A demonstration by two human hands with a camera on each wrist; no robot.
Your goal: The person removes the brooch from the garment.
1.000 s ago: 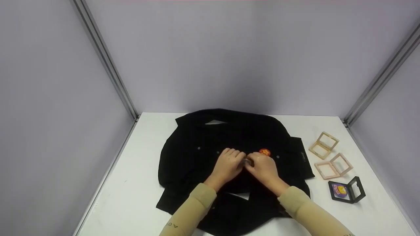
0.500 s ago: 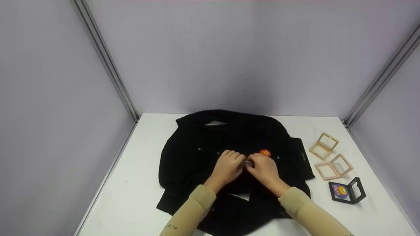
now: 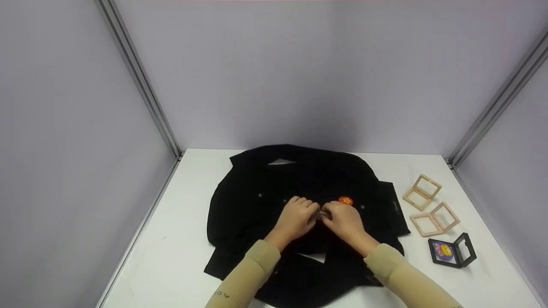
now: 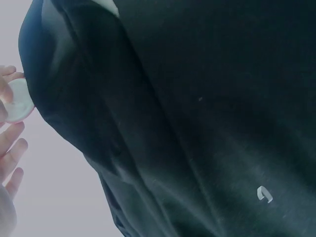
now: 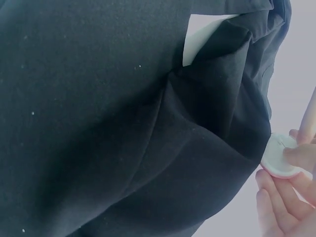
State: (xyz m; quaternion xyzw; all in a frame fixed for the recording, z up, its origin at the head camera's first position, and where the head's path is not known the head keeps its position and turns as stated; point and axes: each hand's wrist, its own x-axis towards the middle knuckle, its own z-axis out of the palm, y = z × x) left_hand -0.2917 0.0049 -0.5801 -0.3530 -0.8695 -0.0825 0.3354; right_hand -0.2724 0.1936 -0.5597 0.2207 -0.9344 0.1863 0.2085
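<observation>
A black garment point(image 3: 257, 222) lies spread on the white table. Over its middle, my left hand point(image 3: 295, 217) and right hand point(image 3: 342, 217) meet with curled fingers at a small round button badge point(image 3: 322, 213). Both wrist views show the white back of this badge point(image 4: 19, 101), with a pinkish rim, right at the edge of the dark cloth. In the right wrist view a thumb presses on the badge point(image 5: 277, 155) while fingers support it from below. The hands hide most of it in the head view. A red-orange round badge point(image 3: 345, 200) sits on the garment just beyond my right hand.
Right of the garment on the white table point(image 3: 165, 239) stand three opened display frames: a yellowish one point(image 3: 417, 199), a pinkish one point(image 3: 424, 224) and a black one point(image 3: 459, 258) with a purple badge point(image 3: 443, 251) in it. Grey panels point(image 3: 274, 77) enclose the back and sides.
Both hands stay together over the garment, and the badge between the fingertips shifts only slightly. The whole head view has dropped a few pixels. The display frames stay in place.
</observation>
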